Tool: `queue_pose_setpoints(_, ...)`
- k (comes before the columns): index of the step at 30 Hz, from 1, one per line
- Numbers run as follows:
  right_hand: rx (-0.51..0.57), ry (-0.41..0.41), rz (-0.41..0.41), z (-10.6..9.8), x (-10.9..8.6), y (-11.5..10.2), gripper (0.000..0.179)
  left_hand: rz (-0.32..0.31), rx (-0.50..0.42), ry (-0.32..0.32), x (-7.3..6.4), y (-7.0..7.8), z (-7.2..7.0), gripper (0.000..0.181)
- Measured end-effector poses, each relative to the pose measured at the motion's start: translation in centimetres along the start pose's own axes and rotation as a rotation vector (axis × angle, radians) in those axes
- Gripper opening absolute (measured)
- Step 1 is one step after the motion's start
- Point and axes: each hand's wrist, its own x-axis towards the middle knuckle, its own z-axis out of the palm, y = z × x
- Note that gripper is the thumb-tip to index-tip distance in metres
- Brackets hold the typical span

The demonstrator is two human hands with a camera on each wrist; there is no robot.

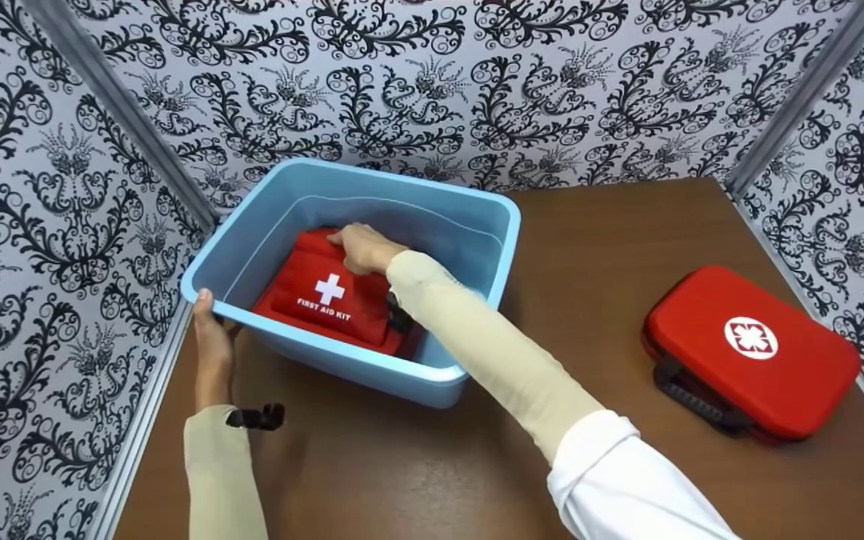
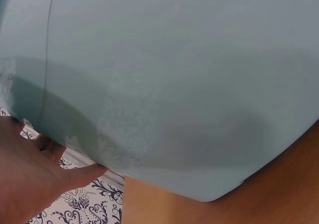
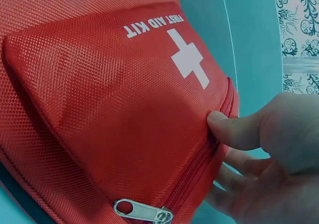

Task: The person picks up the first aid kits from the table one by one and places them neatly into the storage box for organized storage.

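Observation:
A soft red first aid bag (image 1: 319, 289) with a white cross and lettering lies inside a light blue plastic tub (image 1: 402, 367). My right hand (image 1: 369, 248) reaches over the tub's wall and pinches the bag near its zippered edge. In the right wrist view the thumb (image 3: 227, 129) presses the top beside the zip, with the other fingers partly hidden underneath. A silver zip pull (image 3: 142, 210) lies at one end of that zip. My left hand (image 1: 213, 341) holds the tub's front left corner, thumb at the rim; the left wrist view shows the tub's smooth wall (image 2: 174, 84).
A hard red first aid case (image 1: 754, 352) with a white round emblem and a black handle lies on the brown table (image 1: 597, 247) at the right. Patterned wall panels (image 1: 432, 90) with grey corner posts stand behind and at both sides; the tub sits near the left one.

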Motion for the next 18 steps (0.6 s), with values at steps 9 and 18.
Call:
queue_pose_setpoints(9,-0.071,-0.024,-0.049,-0.06,-0.10,0.72,0.028,0.001,-0.025,0.006,-0.06,-0.06,0.07,0.072)
queue_pose_setpoints(18,-0.124,-0.225,-0.057,-0.57,-0.44,0.79,0.044,-0.008,-0.024,0.008,0.00,0.05,0.19,0.070)
